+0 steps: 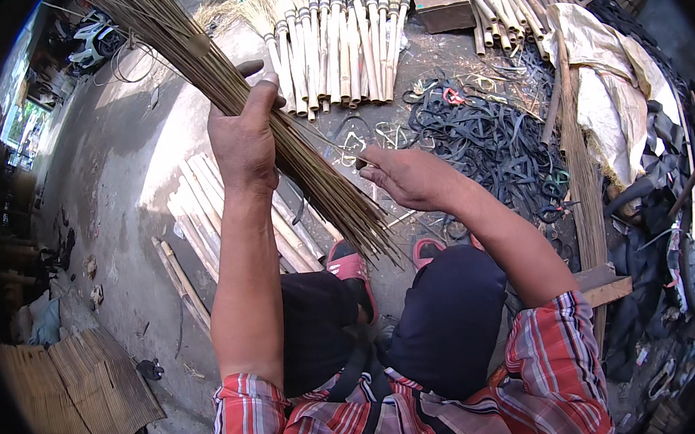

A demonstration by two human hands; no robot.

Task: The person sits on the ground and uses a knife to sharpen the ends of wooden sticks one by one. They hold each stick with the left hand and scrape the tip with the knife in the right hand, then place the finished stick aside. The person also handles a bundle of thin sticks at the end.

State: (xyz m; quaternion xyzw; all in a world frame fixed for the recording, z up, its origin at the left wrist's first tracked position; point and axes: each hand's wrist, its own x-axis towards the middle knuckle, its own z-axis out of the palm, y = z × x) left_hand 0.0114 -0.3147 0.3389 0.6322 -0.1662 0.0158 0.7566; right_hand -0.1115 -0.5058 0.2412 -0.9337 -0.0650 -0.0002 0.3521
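Note:
A long bundle of thin brown sticks (309,150), like broom bristles, slants from the upper left down toward my knees. My left hand (243,135) is wrapped round its middle, thumb on top. Its lower ends fan out loosely above my shoes. To the right of the bundle, apart from it, my right hand (410,177) is closed with thumb and fingers pinched together. What it pinches, if anything, is too small to make out; a thin line seems to run between it and the bundle.
Finished brooms (341,44) with pale bamboo handles lie in a row ahead. Right of them are a cardboard box (442,4) and stacked bamboo poles (502,5). Black rubber strips (473,136) heap on the floor beside a long stick bundle (583,188). Bamboo pieces (197,199) lie at left.

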